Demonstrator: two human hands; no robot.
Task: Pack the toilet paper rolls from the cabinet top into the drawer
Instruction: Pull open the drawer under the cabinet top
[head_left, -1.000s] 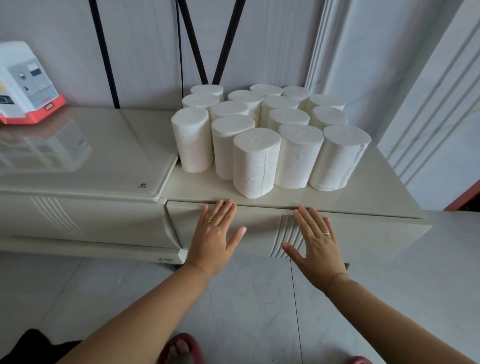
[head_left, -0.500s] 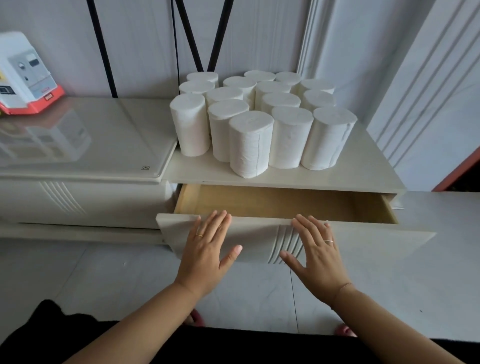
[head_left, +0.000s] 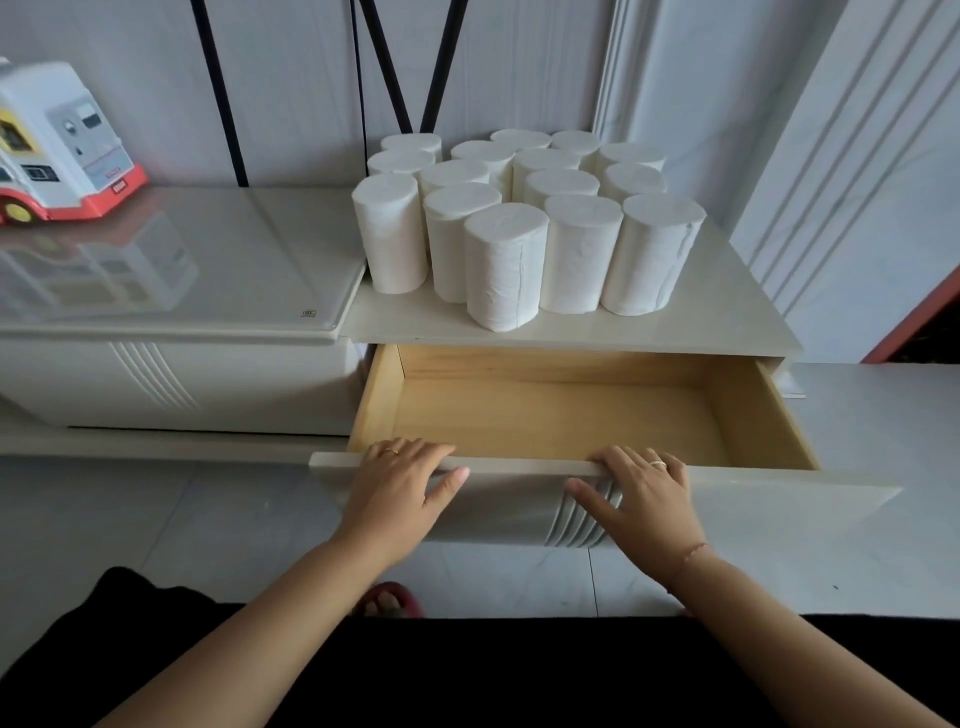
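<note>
- The drawer (head_left: 561, 415) stands pulled well out from under the cabinet top (head_left: 727, 317), its pale wooden inside bare down to the floor panel.
- The left hand (head_left: 400, 488) rests on the top edge of the drawer's white front panel (head_left: 753, 514), near its left end; the fingers curl over the edge into the drawer and the thumb lies flat against the outer face. It grips the panel's edge, with a ring on one finger.
- The right hand (head_left: 639, 499) rests on the same top edge, a little right of the middle, just above the ribbed grooves (head_left: 576, 525) in the panel. Its fingers hook over the edge, the thumb spread on the face, so it too holds the panel; a ring and a thin wrist band show.
- The toilet paper rolls (head_left: 506, 265) stand upright in a tight cluster on the cabinet top, filling it from the back wall to near the front edge and touching one another. The front roll sits close to the front edge, directly above the open drawer.
- On the glossy surface (head_left: 182, 270) to the left, at its far left corner, sits a white and red toy vehicle (head_left: 57, 150), well apart from the rolls.
- Black straps (head_left: 218, 93) run down the wall behind.
</note>
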